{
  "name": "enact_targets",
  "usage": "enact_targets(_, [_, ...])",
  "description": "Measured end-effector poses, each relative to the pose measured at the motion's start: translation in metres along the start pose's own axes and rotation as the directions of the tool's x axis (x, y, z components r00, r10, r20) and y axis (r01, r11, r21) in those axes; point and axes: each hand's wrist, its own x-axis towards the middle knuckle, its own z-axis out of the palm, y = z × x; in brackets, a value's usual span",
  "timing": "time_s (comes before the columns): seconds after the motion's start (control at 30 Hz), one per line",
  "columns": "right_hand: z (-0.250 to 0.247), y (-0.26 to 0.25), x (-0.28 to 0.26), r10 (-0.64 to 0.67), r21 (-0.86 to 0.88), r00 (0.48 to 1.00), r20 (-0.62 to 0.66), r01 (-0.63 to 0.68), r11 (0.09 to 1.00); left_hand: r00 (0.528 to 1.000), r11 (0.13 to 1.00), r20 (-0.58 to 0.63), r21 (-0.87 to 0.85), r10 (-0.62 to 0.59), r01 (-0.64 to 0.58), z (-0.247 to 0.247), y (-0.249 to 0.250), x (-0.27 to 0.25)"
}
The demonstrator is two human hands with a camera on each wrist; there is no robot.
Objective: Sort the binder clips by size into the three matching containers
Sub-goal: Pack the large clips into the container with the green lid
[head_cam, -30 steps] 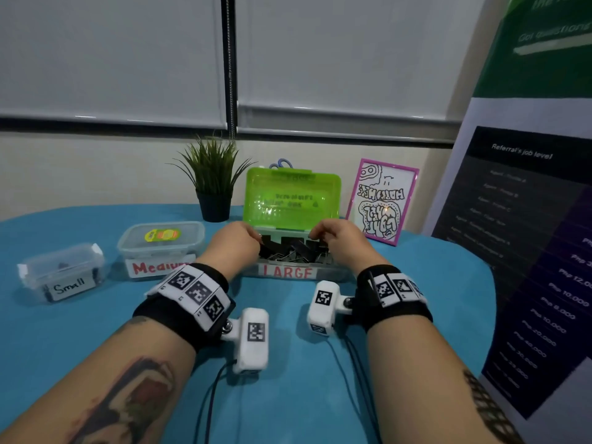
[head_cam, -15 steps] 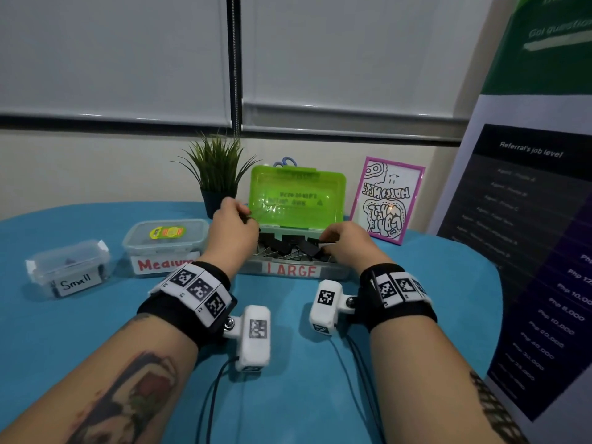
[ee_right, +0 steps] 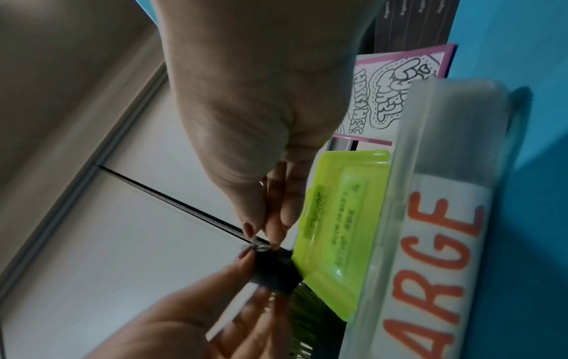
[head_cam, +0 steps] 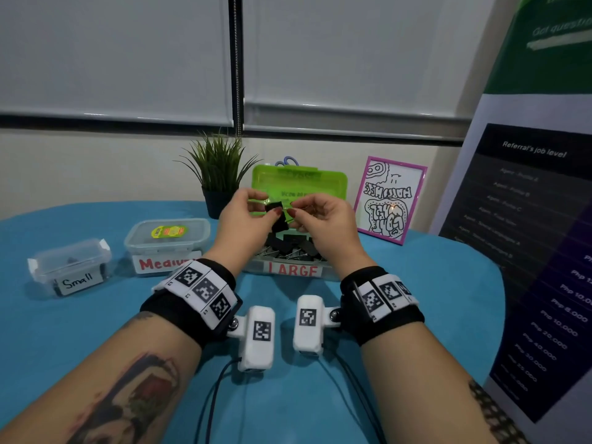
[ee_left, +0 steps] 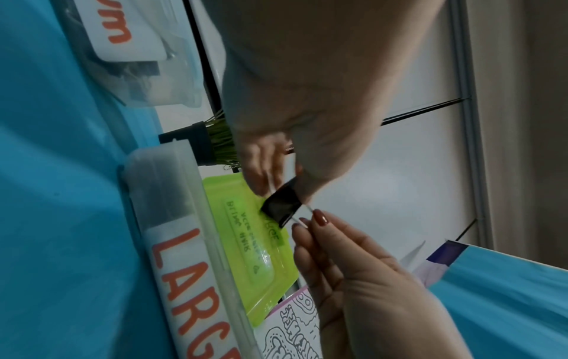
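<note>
I see both hands raised above the clear plastic box labelled "LARGE" (head_cam: 293, 270), which I take as my landmark on the blue-covered bench (head_cam: 80, 331). The left hand (head_cam: 246, 216) has its grip clamped on the body of a black metal binder clip (head_cam: 276, 213) — thumb and fingers pinching it from the left side. The right hand (head_cam: 323, 219) pinches the clip's thin wire handle (ee_left: 302, 213) between fingertips (ee_left: 319, 217) and thumb, so that grip is closed on the same clip.

The clip hangs in the air just above the LARGE box, in front of the box's green translucent lid (head_cam: 301, 184), which stands upright at the back. Inside the box lies a heap of black binder clips (head_cam: 290, 246) with silver handles.

To the left of the LARGE box, just beside it, sits a lidded clear tub labelled "Medium" (head_cam: 166, 241); further left — well apart — is a small clear tub labelled "Small" (head_cam: 72, 267). Behind the box to the left stands a potted green grass plant (head_cam: 217, 174), and to its right a pink-framed doodle drawing (head_cam: 389, 200).
</note>
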Motion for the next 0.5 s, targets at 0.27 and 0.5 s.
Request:
enact_targets(0.27, [0.02,-0.002,-0.006,-0.08,-0.05,0.969,0.233,0.094,0.994,0.934,0.903,0.201,-0.261,-0.295,0.342,-0.005,0.011,0.001])
enact_targets(0.5, [0.024,0.004,-0.011,0.049,-0.097,0.94,0.337,-0.017,0.995,0.932,0.874,0.032,-0.337,-0.361,0.351,-0.008,-0.004,0.006])
